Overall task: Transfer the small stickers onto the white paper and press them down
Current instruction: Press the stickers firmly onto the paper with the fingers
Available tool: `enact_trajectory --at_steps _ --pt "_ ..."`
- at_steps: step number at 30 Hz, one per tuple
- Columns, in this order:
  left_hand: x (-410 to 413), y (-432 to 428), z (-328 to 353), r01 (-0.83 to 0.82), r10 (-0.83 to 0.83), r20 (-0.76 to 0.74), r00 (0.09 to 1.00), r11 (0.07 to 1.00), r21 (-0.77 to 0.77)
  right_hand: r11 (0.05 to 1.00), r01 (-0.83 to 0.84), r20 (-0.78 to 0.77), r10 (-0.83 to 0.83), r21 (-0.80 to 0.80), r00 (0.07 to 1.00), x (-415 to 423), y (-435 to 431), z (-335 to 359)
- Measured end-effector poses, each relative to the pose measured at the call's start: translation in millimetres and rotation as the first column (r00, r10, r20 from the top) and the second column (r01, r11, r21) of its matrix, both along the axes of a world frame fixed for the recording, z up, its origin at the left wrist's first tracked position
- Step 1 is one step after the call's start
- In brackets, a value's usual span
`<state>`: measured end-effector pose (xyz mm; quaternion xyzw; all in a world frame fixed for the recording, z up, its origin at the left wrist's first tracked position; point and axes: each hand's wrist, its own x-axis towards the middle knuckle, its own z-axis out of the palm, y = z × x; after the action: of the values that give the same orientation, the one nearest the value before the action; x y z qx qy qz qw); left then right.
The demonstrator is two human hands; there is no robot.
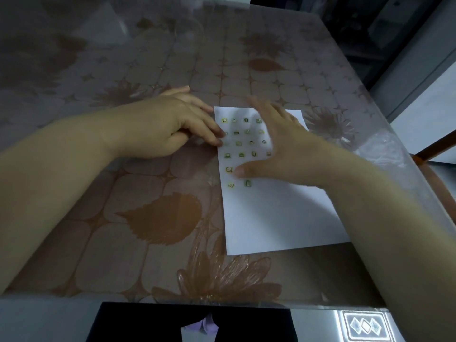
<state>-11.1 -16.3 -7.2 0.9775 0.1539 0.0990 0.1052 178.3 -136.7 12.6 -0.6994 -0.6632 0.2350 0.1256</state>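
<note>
White paper (278, 213): lay on the table (138, 193), small stickers (241, 154) in rows.
Left hand (170, 124): relaxed fingertips touched its edge.
Right hand (283, 149): spread flat over stickers.

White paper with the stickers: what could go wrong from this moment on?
1. The left hand touches only the left edge of the white paper, so the sheet may slide on the glossy table cover.
2. The right hand is spread, blurred, over the stickers; rubbing sideways might skew or lift one.
</note>
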Motion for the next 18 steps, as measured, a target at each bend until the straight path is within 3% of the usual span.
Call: enact_trajectory --at_steps 4,11,18 --pt "-2 0 0 -0.001 0.001 0.001 1.0 1.0 0.0 0.996 0.084 -0.112 -0.082 0.005 0.99 13 0 8" --pt "-1 2 -3 0.001 -0.001 0.01 1.0 1.0 0.009 0.995 0.018 0.06 -0.012 -0.097 0.998 7 2 -3" --pt "-2 3 -4 0.0 0.0 0.004 1.0 1.0 -0.016 0.997 0.044 0.209 -0.03 -0.062 0.977 15 2 -2"
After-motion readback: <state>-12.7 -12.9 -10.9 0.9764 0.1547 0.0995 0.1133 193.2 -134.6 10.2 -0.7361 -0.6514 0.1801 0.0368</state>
